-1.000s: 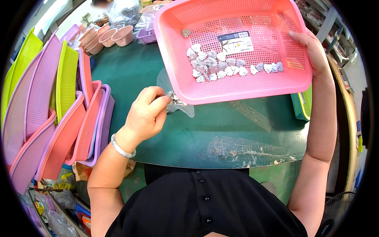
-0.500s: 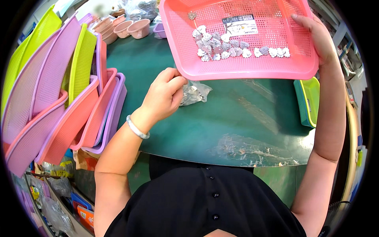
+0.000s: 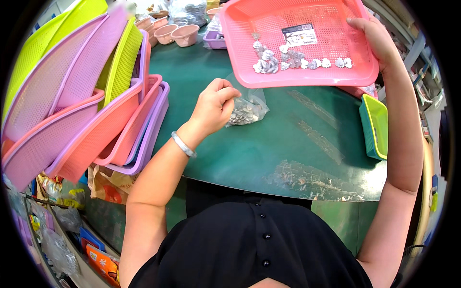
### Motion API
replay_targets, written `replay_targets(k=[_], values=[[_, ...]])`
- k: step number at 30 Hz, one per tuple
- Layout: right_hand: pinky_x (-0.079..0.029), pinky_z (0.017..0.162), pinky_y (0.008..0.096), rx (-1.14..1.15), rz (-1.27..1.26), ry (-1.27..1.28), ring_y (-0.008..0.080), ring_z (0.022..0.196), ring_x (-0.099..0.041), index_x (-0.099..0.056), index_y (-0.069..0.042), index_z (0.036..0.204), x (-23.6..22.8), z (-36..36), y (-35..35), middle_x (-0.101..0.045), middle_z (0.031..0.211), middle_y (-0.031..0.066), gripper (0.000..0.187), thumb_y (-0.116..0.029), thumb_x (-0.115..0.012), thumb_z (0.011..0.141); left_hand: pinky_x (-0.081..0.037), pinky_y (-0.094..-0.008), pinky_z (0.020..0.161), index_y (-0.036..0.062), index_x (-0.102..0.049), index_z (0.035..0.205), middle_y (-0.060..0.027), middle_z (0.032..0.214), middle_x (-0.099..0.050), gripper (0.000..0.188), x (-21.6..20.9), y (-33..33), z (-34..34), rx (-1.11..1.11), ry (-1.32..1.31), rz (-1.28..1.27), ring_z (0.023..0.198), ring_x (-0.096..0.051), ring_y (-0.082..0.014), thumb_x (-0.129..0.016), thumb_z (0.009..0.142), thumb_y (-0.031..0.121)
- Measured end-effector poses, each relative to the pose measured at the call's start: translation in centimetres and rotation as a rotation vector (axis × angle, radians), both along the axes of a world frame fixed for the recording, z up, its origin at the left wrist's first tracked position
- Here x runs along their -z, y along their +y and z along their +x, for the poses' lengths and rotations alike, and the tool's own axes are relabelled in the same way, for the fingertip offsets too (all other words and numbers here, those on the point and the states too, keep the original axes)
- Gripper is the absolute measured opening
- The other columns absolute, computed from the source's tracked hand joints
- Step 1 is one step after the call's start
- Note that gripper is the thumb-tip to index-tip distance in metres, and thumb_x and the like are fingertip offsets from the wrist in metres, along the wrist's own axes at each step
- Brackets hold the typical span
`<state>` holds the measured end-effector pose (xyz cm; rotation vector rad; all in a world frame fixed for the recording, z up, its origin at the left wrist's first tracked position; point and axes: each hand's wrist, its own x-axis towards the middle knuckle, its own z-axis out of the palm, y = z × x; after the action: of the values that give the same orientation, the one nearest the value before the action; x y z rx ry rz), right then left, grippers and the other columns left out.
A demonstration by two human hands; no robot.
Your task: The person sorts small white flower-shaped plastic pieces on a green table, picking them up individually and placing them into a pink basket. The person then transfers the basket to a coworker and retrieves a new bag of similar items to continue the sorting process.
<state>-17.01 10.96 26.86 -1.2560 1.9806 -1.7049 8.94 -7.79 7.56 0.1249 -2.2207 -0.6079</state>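
Note:
My right hand [image 3: 377, 41] grips the right side of a pink mesh basket [image 3: 307, 80], thumb over the rim, and holds it raised and tilted above the table. Inside lie small white and grey flower-shaped pieces [image 3: 266, 63], gathered at the near left, plus a printed card [image 3: 299, 35]. Below the basket's left corner, a clear plastic bag [image 3: 259, 103] with similar pieces in its bottom rests on the table. My left hand [image 3: 213, 106], with a bangle on its wrist, is closed on the bag's upper edge. The basket hides part of the bag's mouth.
Stacked purple, green and pink baskets [image 3: 115, 129] lean along the left table edge. At the back stand small pink bowls [image 3: 185, 36], a purple tray [image 3: 215, 42] and filled plastic bags [image 3: 187, 12]. A green-yellow bin [image 3: 373, 126] sits at the right of the green table [image 3: 230, 163].
The basket has shifted slightly right in view, and fewer pieces lie in it. More pieces are in the bag, which looks fuller and stands higher. My left hand stays closed at it.

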Motion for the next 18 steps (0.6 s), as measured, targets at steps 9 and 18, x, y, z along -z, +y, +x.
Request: replay_targets(k=[9,18], values=[[-0.046,0.063,0.0295,0.023,-0.032,0.287,0.0159,0.075,-0.057,-0.052,-0.005,0.115,-1.2,6.7,-1.5,-0.061,0.093,0.0079,0.043,0.000,-0.048,0.072,-0.045,-0.0300,0.064,0.0036,-0.063,0.084,-0.0094,0.085,-0.055,0.017,0.1,0.0,-0.7,-0.004,0.033,0.027,0.074,-0.055,-0.0219,-0.052,0.072,-0.004],[-0.047,0.065,0.0294,-0.012,0.108,0.361,0.0172,0.079,-0.058,-0.055,0.001,0.105,-2.5,10.1,-1.5,-0.062,0.092,0.0097,0.037,0.002,-0.044,0.070,-0.045,-0.0319,0.066,0.0038,-0.063,0.083,-0.0101,0.083,-0.054,0.017,0.0,0.1,-1.2,0.013,0.061,0.015,0.076,-0.055,-0.0245,-0.053,0.072,-0.003]])
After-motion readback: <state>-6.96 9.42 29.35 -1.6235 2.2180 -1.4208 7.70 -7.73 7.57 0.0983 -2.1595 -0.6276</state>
